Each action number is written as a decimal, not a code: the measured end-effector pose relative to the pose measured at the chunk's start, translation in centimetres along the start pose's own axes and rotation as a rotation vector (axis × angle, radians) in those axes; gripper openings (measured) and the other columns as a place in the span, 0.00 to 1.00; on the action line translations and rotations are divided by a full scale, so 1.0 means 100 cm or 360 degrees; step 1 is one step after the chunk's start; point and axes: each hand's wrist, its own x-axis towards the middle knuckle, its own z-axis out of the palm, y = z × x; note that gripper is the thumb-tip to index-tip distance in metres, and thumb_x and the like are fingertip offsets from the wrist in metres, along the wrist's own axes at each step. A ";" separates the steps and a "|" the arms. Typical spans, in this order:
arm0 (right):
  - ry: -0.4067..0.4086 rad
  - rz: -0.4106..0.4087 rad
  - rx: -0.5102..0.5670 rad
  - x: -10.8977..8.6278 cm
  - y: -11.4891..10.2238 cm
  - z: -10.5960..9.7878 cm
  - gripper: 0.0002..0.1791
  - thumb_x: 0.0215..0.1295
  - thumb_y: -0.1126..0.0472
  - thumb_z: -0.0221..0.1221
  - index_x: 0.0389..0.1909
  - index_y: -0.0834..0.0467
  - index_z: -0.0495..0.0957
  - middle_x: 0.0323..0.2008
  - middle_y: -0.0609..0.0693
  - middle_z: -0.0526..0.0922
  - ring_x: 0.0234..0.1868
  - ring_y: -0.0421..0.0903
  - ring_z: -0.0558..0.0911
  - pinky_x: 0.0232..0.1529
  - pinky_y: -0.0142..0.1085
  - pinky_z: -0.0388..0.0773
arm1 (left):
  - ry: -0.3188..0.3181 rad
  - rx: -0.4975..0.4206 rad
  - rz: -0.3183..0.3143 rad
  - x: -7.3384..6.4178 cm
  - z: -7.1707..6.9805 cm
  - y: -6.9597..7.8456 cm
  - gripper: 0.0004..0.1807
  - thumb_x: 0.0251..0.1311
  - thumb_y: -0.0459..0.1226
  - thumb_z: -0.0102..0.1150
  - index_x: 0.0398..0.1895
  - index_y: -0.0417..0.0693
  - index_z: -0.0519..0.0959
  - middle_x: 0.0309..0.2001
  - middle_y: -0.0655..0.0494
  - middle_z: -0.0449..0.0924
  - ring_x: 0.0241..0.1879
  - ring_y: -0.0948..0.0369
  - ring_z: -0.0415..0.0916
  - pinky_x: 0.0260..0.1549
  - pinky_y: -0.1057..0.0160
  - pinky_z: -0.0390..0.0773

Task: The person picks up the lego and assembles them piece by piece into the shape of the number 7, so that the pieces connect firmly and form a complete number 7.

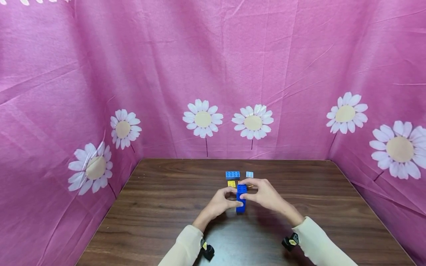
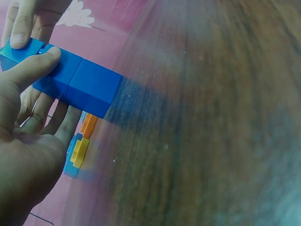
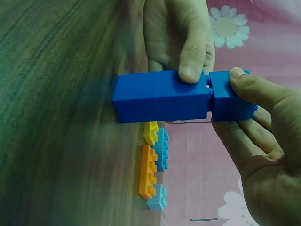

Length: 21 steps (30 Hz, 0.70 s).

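A stack of two dark blue toy building bricks (image 3: 155,99) stands upright on the table. My left hand (image 1: 217,203) grips the stack around its upper part, thumb on the near side and fingers behind. Right above it, my right hand (image 1: 266,194) pinches another blue brick (image 3: 223,103) between thumb and fingers. That brick lines up with the stack's top, and in the right wrist view a narrow gap shows studs between them. Its own studs face up in the head view.
Beyond the hands lie a lighter blue long brick (image 1: 232,175), a pale blue brick (image 1: 249,174), a yellow brick (image 1: 231,183) and an orange long brick (image 3: 147,172). The brown wooden table (image 1: 159,207) ends at a pink flowered cloth (image 1: 166,74) behind and at the sides.
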 end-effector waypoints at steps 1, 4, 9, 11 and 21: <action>-0.0007 0.0003 -0.0010 0.000 0.000 0.001 0.21 0.63 0.55 0.76 0.56 0.54 0.87 0.50 0.49 0.92 0.51 0.50 0.90 0.56 0.53 0.87 | 0.0003 0.0000 0.0003 0.000 0.000 0.000 0.18 0.62 0.33 0.75 0.54 0.42 0.84 0.51 0.49 0.89 0.53 0.57 0.86 0.50 0.65 0.86; -0.0038 0.0021 -0.0028 -0.001 0.001 0.003 0.22 0.64 0.54 0.76 0.57 0.53 0.86 0.51 0.50 0.91 0.52 0.50 0.90 0.56 0.50 0.88 | 0.0014 -0.0002 0.0007 0.000 0.000 0.000 0.18 0.61 0.32 0.76 0.53 0.40 0.84 0.50 0.48 0.89 0.52 0.56 0.87 0.50 0.64 0.87; -0.0053 0.0043 -0.0024 -0.002 -0.001 0.005 0.22 0.65 0.55 0.75 0.58 0.54 0.86 0.52 0.51 0.91 0.54 0.51 0.90 0.57 0.50 0.87 | 0.0017 -0.0009 0.0019 0.000 0.000 0.000 0.17 0.61 0.32 0.76 0.53 0.40 0.84 0.49 0.48 0.89 0.52 0.55 0.87 0.51 0.63 0.87; -0.0053 0.0054 -0.0020 -0.002 -0.001 0.005 0.21 0.65 0.55 0.75 0.58 0.54 0.86 0.53 0.52 0.91 0.54 0.52 0.89 0.57 0.52 0.87 | 0.0007 -0.0012 0.0017 0.000 0.000 0.000 0.17 0.62 0.32 0.76 0.53 0.40 0.84 0.50 0.49 0.89 0.52 0.56 0.87 0.51 0.63 0.87; -0.0001 0.0074 -0.0074 -0.004 -0.002 0.005 0.21 0.63 0.53 0.76 0.57 0.51 0.87 0.51 0.47 0.92 0.54 0.51 0.89 0.57 0.56 0.86 | -0.0031 -0.0048 0.0028 0.001 -0.001 -0.001 0.17 0.62 0.33 0.76 0.53 0.40 0.84 0.50 0.49 0.89 0.50 0.59 0.87 0.50 0.64 0.88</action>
